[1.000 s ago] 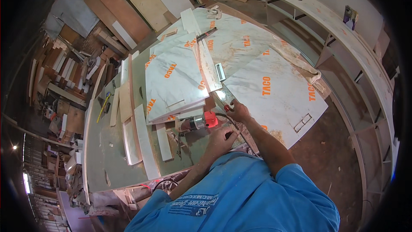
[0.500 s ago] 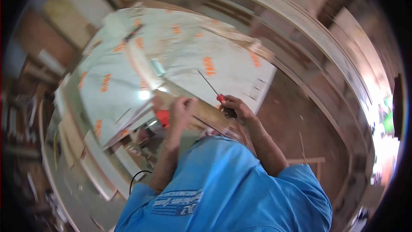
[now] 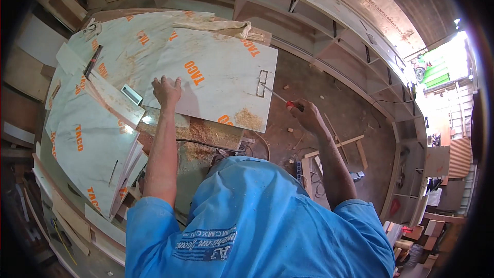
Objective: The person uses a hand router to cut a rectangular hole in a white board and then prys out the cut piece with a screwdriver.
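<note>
The left hand lies flat with fingers spread on the big white board. The right hand is wrapped around a red-handled screwdriver, whose tip touches a cut-out slot near the board's right edge.

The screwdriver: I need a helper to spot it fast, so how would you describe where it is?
Find the big pale laminate sheet on the workbench. At its right edge, by a cut rectangular slot, the right hand holds the screwdriver: thin metal shaft, the only red handle there.
</note>
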